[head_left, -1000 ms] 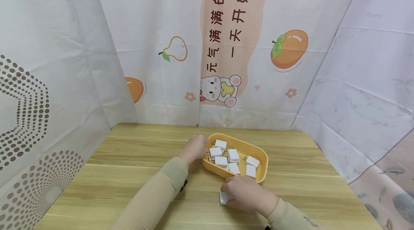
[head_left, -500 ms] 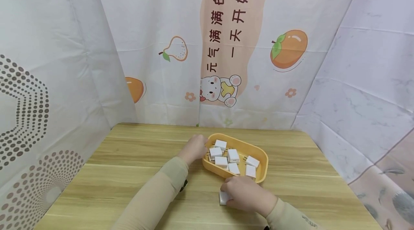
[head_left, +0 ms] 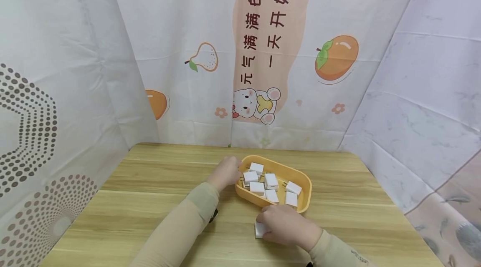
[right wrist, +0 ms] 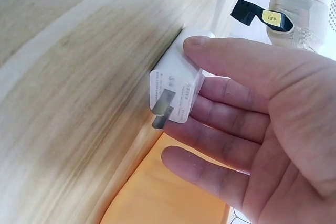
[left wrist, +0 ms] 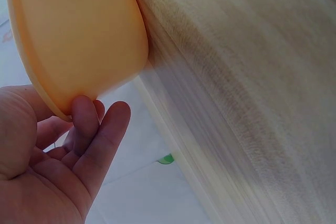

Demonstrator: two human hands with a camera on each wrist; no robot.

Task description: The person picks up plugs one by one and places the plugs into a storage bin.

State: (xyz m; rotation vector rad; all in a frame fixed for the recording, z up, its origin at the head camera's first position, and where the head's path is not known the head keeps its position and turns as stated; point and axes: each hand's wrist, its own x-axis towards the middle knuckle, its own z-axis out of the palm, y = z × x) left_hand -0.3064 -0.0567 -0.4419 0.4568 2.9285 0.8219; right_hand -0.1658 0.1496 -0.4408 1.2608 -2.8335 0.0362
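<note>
My left hand [head_left: 226,172] grips the left end of a yellow plastic basket [head_left: 279,166]. In the left wrist view, the thumb and fingers of the left hand [left wrist: 58,161] pinch the basket's rim. Several white charger plugs [head_left: 271,180] lie jumbled inside. Just in front of the basket, my right hand [head_left: 283,225] holds another white charger plug [head_left: 260,230] down at the tabletop. The right wrist view shows this charger plug [right wrist: 178,72] between thumb and fingers, its two flat metal prongs facing the camera; the little finger stands apart from it.
The wood-grain table [head_left: 158,167] reaches a patterned curtain [head_left: 188,104] at the back. Further cloths [head_left: 421,104] hang at both sides. A black strap with a yellow label [right wrist: 272,18] sits on the left sleeve.
</note>
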